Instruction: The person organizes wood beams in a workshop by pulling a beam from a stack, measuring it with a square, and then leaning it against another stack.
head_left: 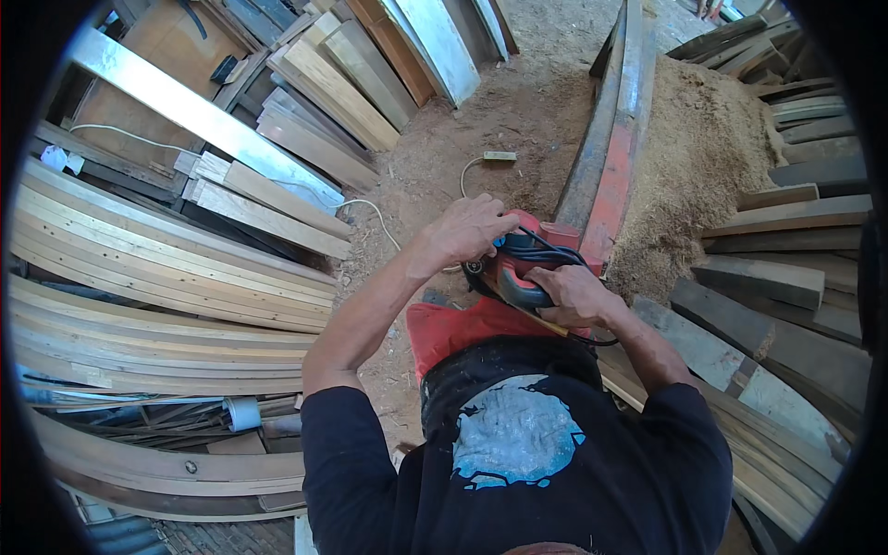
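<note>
Two of our hands show in the head view: our left hand's (470, 229) fingers curl over the red power tool's (509, 276) front, our right hand's (575, 294) close round its rear handle (528, 295), near the red beam (610, 185).

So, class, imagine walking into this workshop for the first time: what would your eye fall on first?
Probably the red power tool near the middle, with the right hand gripping its handle and the left hand at its far left side. Next might come the big heap of sawdust at upper right, and then the stacked planks sweeping in curves along the left.
</note>
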`<state>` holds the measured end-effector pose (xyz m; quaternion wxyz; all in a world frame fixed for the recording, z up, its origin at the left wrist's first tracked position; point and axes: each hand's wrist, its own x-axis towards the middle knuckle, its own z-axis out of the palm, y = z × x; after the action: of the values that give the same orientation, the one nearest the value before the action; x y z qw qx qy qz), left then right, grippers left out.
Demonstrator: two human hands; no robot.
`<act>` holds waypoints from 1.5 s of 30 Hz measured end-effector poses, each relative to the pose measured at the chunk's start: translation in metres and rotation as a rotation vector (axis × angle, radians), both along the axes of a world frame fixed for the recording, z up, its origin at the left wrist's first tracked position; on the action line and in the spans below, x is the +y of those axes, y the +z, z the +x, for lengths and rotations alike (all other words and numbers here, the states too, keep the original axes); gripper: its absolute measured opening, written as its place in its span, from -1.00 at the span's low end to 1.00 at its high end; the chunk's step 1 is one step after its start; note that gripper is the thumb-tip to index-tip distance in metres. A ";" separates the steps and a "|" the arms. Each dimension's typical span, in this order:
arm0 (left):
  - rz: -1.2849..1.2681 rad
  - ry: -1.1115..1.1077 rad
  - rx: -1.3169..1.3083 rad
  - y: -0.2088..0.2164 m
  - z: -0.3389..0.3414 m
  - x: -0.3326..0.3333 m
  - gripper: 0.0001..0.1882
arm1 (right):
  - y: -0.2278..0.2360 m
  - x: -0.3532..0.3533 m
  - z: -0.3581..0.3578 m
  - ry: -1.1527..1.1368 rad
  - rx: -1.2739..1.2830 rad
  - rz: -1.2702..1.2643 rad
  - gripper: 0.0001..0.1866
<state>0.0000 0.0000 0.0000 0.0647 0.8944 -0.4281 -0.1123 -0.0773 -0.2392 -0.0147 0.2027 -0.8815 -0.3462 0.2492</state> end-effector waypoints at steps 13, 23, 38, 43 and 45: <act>-0.646 0.085 0.132 -0.026 -0.006 0.019 -0.64 | -0.013 -0.014 0.005 -0.044 -0.014 0.182 -0.42; -0.827 0.567 -0.094 -0.060 -0.022 -0.011 -0.47 | 0.005 0.003 0.000 -0.146 -0.017 0.132 -0.43; -0.229 1.059 0.531 -0.265 -0.202 0.127 -0.26 | 0.035 0.089 0.037 -0.147 0.140 -0.190 -0.47; -0.082 1.247 0.759 -0.230 -0.205 0.118 -0.24 | 0.034 0.152 0.086 -0.070 0.202 -0.323 -0.46; -0.167 1.303 0.823 -0.233 -0.198 0.131 -0.25 | 0.016 0.178 0.110 -0.017 0.237 -0.327 -0.46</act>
<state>-0.1977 0.1312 -0.2328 0.3390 0.8440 0.2357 -0.3423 0.0330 -0.0613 0.0017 0.0982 -0.8701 -0.2673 0.4023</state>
